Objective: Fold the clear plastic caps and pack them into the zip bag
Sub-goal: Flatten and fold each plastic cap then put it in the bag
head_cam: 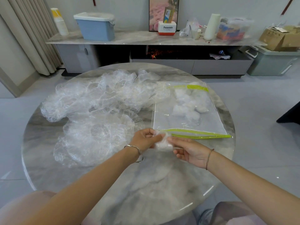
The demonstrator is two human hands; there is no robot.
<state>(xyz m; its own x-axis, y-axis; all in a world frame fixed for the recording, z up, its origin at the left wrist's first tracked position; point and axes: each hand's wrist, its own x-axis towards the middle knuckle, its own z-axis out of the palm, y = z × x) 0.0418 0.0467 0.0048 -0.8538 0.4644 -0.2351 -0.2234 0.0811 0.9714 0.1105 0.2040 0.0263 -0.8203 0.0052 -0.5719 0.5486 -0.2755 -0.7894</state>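
A small folded clear plastic cap (163, 143) is held between both hands just in front of the zip bag's green mouth. My left hand (144, 139) pinches its left side with curled fingers. My right hand (189, 151) holds its right side with thumb and fingers. The clear zip bag (185, 120) with green zip strips lies flat at the right of the round table and contains several folded white-looking caps (189, 104). A heap of unfolded clear caps (97, 98) spreads over the table's left and back, and one flattened cap (95, 137) lies nearer me.
The round grey marble table (146, 184) has bare surface in front of my arms. Behind it stands a long low cabinet (146, 38) with a blue lidded bin (95, 26), cups, boxes and bags. Curtains hang at the left, and a green storage box (272, 62) sits at the right.
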